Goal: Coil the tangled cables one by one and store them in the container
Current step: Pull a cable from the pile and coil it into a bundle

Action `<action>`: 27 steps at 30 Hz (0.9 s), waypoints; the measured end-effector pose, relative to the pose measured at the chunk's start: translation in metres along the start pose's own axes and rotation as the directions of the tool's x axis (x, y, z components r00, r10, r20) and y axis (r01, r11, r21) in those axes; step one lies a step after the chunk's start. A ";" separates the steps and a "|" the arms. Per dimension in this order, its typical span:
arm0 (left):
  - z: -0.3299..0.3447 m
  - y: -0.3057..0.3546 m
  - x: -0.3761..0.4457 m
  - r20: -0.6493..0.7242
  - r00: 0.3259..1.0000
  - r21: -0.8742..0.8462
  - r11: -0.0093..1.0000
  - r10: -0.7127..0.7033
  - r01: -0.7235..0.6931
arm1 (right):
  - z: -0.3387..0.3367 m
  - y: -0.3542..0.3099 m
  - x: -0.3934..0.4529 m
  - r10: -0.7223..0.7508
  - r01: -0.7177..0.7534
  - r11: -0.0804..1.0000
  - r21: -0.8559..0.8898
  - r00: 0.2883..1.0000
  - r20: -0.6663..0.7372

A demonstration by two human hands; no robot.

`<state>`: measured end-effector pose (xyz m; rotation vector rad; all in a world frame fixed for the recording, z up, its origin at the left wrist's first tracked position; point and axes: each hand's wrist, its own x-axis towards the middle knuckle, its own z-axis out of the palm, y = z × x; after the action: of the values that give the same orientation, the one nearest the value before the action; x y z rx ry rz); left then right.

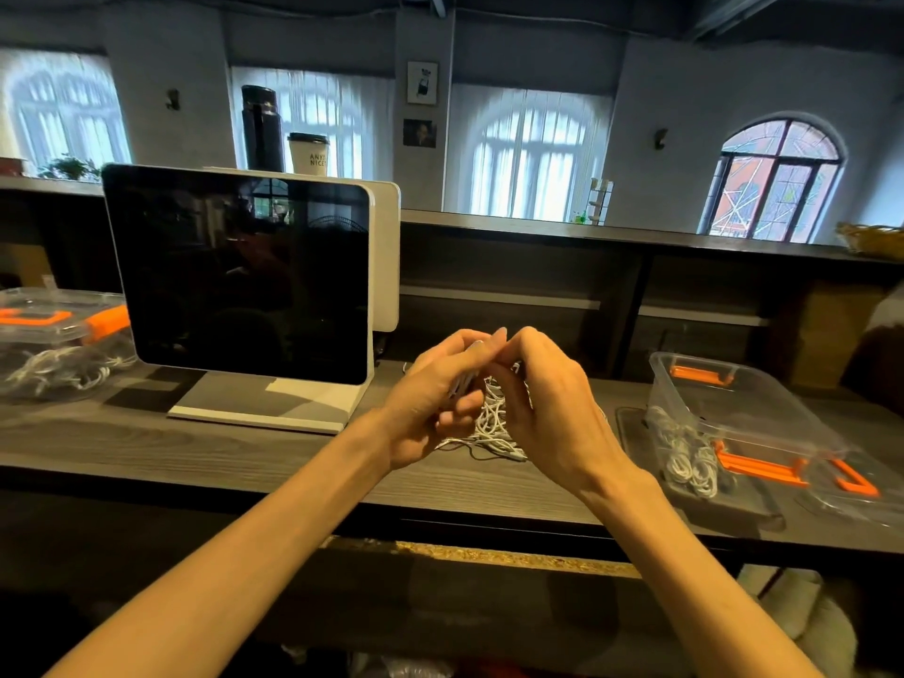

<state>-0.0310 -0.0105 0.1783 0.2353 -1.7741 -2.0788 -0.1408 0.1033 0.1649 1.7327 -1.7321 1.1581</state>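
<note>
At the middle of the frame the left hand (430,398) curls its fingers round a bundle of white cable (462,381), a closed grip with the thumb folded under. The right hand (543,408) meets it fingertip to fingertip just above, its fingers bent over the same strands; whether they pinch the cable cannot be told, since the back of the hand hides them. Below and between both hands the tangled pile of white cables (491,428) lies on the dark wooden surface (195,447). At right of the frame an open clear container (734,408) with orange clips holds coiled white cables, its lid (851,486) lying beside it. At left stand a dark screen (239,276) and 1 more clear container (54,335).
</note>
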 end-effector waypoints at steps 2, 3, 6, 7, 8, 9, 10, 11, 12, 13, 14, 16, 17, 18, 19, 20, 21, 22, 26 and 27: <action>-0.001 -0.001 0.001 -0.005 1.000 0.079 0.997 0.004 -0.004 | 0.001 0.000 -0.003 0.009 -0.009 0.999 -0.046 1.000 -0.001; -0.001 -0.001 0.001 -0.027 1.000 0.108 0.994 0.010 -0.007 | 0.003 -0.001 -0.003 0.009 -0.010 0.997 -0.081 1.000 -0.014; 0.000 -0.003 0.005 -0.088 0.996 0.115 0.993 0.011 -0.001 | 0.008 -0.002 -0.005 0.026 -0.038 0.984 -0.174 0.997 -0.069; 0.000 -0.004 0.006 -0.101 0.995 0.111 0.994 0.006 0.005 | 0.010 -0.003 -0.005 0.037 -0.052 0.982 -0.179 0.996 -0.087; -0.001 -0.005 0.007 -0.112 0.994 0.103 0.995 0.002 0.010 | 0.011 -0.003 -0.005 0.047 -0.064 0.983 -0.174 0.994 -0.101; -0.002 -0.006 0.007 -0.120 0.993 0.089 0.996 -0.003 0.014 | 0.012 -0.004 -0.006 0.053 -0.072 0.983 -0.167 0.992 -0.115; -0.003 -0.006 0.007 -0.128 0.992 0.073 0.997 -0.006 0.016 | 0.012 -0.005 -0.007 0.058 -0.078 0.984 -0.159 0.990 -0.132; -0.003 -0.005 0.007 -0.135 0.991 0.059 0.998 -0.006 0.015 | 0.012 -0.005 -0.008 0.061 -0.083 0.985 -0.149 0.987 -0.149; -0.002 -0.005 0.007 -0.138 0.990 0.043 0.999 -0.006 0.012 | 0.011 -0.005 -0.008 0.069 -0.091 0.988 -0.128 0.985 -0.161; -0.002 -0.004 0.007 -0.135 0.991 0.029 1.000 -0.006 0.010 | 0.010 -0.005 -0.008 0.090 -0.105 0.991 -0.089 0.983 -0.160; -0.002 -0.004 0.008 -0.129 0.992 0.020 1.000 -0.001 0.003 | 0.009 -0.006 -0.007 0.124 -0.129 0.991 -0.032 0.982 -0.144; -0.001 -0.006 0.009 -0.113 0.993 0.045 0.999 0.023 -0.018 | 0.006 -0.008 -0.003 0.232 -0.224 0.969 0.103 0.970 -0.073; -0.001 -0.007 0.009 -0.108 0.993 0.080 0.996 0.042 -0.033 | 0.005 -0.008 -0.001 0.285 -0.278 0.948 0.158 0.958 -0.026; 0.000 -0.008 0.010 -0.105 0.993 0.123 0.991 0.058 -0.045 | 0.003 -0.008 0.002 0.330 -0.328 0.924 0.198 0.944 0.021; 0.001 -0.009 0.010 -0.100 0.993 0.159 0.986 0.069 -0.052 | 0.001 -0.008 0.004 0.364 -0.370 0.903 0.216 0.929 0.068; 0.001 -0.010 0.011 -0.095 0.993 0.184 0.981 0.075 -0.057 | -0.001 -0.008 0.006 0.387 -0.403 0.892 0.207 0.915 0.113; 0.002 -0.012 0.012 -0.088 0.993 0.199 0.978 0.076 -0.058 | -0.003 -0.008 0.007 0.401 -0.422 0.891 0.167 0.904 0.146; 0.003 -0.013 0.013 -0.084 0.994 0.207 0.977 0.075 -0.057 | -0.005 -0.009 0.008 0.403 -0.422 0.901 0.101 0.900 0.164; 0.005 -0.014 0.019 -0.097 0.992 0.218 0.974 0.083 -0.060 | -0.010 -0.017 0.011 0.385 -0.369 0.922 -0.116 0.905 0.182; 0.006 -0.014 0.020 -0.099 0.991 0.229 0.971 0.088 -0.063 | -0.010 -0.019 0.012 0.402 -0.385 0.915 -0.120 0.897 0.186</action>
<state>-0.0539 -0.0111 0.1684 0.3323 -1.9205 -1.7771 -0.1271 0.1066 0.1848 1.5399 -2.3058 1.0724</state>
